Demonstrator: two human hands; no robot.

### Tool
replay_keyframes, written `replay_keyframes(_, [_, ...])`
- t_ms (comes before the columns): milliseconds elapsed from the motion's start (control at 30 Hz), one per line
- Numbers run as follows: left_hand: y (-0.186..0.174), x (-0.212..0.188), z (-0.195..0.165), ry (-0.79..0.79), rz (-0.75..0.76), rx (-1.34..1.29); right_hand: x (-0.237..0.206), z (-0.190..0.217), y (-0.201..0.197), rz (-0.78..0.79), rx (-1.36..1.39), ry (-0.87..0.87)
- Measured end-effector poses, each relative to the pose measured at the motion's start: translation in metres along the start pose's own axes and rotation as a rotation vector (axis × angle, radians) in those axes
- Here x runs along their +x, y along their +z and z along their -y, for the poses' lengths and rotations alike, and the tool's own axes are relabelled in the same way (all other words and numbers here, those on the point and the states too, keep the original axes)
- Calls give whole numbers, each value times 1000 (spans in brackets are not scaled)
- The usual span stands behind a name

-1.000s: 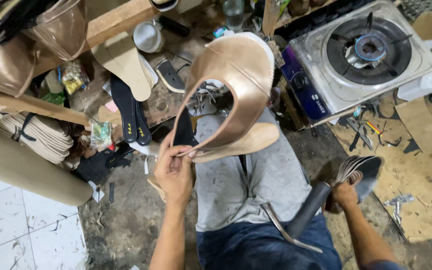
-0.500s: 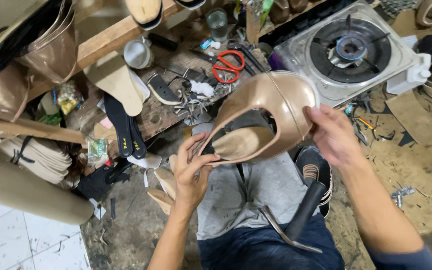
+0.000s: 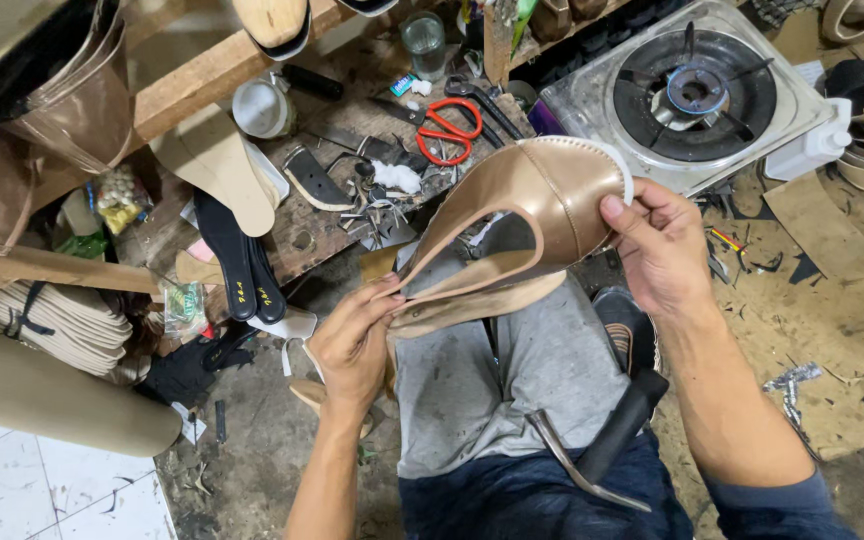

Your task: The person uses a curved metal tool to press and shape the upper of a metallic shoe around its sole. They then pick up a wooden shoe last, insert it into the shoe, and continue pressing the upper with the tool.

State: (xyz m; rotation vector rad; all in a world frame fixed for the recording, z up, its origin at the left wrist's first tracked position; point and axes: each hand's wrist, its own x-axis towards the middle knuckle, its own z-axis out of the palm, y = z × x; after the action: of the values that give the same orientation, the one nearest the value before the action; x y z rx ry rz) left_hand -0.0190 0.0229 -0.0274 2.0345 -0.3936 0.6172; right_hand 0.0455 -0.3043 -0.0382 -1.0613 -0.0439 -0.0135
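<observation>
My left hand (image 3: 352,345) pinches the bronze shoe upper (image 3: 542,195) at its heel end, right hand (image 3: 657,245) grips its toe; 2 hands closed on it.

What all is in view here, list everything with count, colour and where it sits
shoe upper: one, metallic bronze, held over the lap
scissors: one, red handles, on the wooden bench
gas stove: one, silver with black burner, upper right
glass: one, clear, top of bench
black insoles: two, black, bench's left edge
tan insole: one, beige, left on bench
hooked tool: one, black handle, on the lap
left hand: pinches the upper's heel end
right hand: grips the toe end
</observation>
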Motion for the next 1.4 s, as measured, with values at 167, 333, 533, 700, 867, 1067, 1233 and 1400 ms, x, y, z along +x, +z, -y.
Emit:
replay_keyframes(167, [22, 18, -8, -222, -40, -30, -7, -17, 10, -159, 339, 52])
replay_keyframes(333, [117, 78, 8, -195, 56, -215, -53, -106, 28, -182, -1, -36])
replay_keyframes(533, [259, 145, 44, 38, 128, -214, -87, -167, 9, -90, -320, -72])
replay_keyframes(700, [325, 137, 50, -10, 212, -159, -83, -161, -3, -53, -321, -92])
replay_keyframes(867, [342, 136, 44, -38, 268, -125, -84, -163, -1, -76, -290, -40])
replay_keyframes(1067, [252, 143, 37, 64, 158, -274, -49, -110, -24, -309, 187, 38])
replay_keyframes(1233, [110, 94, 36, 54, 215, -243, -14, -26, -59, -117, 438, 50])
replay_keyframes(1400, [31, 28, 24, -167, 73, -320, 0, -13, -39, -117, 95, 98])
